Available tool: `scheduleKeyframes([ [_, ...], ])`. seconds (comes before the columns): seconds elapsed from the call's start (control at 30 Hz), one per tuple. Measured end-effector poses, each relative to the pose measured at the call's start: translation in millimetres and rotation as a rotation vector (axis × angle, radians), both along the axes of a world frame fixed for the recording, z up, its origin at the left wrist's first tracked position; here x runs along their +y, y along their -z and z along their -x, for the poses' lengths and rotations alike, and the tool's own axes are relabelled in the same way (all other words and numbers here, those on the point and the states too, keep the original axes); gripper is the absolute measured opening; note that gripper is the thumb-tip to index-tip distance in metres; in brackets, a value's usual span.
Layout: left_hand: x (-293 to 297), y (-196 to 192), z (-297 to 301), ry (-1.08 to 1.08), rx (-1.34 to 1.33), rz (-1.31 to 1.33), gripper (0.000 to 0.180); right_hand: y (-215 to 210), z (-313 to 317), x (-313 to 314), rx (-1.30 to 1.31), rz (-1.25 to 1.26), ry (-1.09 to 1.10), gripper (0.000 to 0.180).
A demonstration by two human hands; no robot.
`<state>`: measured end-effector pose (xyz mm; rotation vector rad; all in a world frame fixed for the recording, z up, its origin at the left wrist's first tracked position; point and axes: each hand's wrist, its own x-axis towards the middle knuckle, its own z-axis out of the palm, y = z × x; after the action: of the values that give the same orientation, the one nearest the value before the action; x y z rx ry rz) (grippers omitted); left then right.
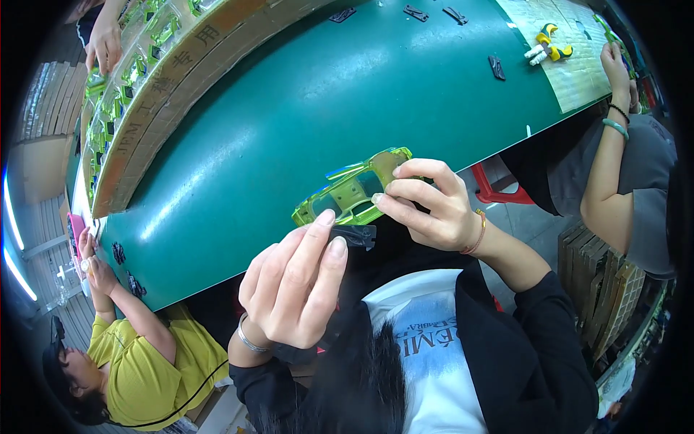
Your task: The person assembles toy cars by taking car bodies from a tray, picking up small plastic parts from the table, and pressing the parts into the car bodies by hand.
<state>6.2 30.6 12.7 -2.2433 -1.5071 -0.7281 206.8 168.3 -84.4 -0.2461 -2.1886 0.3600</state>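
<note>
Over the green bench, our right hand grips the green plastic shell while our left hand pinches a dark insert, which next needs careful alignment.

A long work table covered in smooth dark green matting carries everything. Along its ten o'clock side lies a long, flat brown cardboard tray, filled with rows of translucent lime-green plastic shells. Small black plastic clips lie loose toward one o'clock, with more at twelve o'clock and at the eight o'clock edge. At two o'clock rests a pale gridded paper sheet, with a small yellow-and-white plastic piece on its inner edge.
</note>
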Motion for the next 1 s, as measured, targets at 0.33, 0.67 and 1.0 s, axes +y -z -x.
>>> scheduleKeyframes([
  [0.33, 9.5, 5.9, -1.9, 0.009, -0.052, -0.008, 0.018, -1.4, 7.2, -1.1, 0.007, 0.1, -0.005, 0.028],
  [0.67, 14.4, 10.7, -5.2, -0.028, -0.349, 0.112, 0.028, -0.9, 6.4, -0.4, 0.023, 0.127, -0.047, 0.028],
  [1.0, 6.4, 2.3, -7.8, 0.009, -0.132, 0.0, 0.022, 4.8, 1.9, -0.5, 0.02, 0.133, -0.064, 0.034],
])
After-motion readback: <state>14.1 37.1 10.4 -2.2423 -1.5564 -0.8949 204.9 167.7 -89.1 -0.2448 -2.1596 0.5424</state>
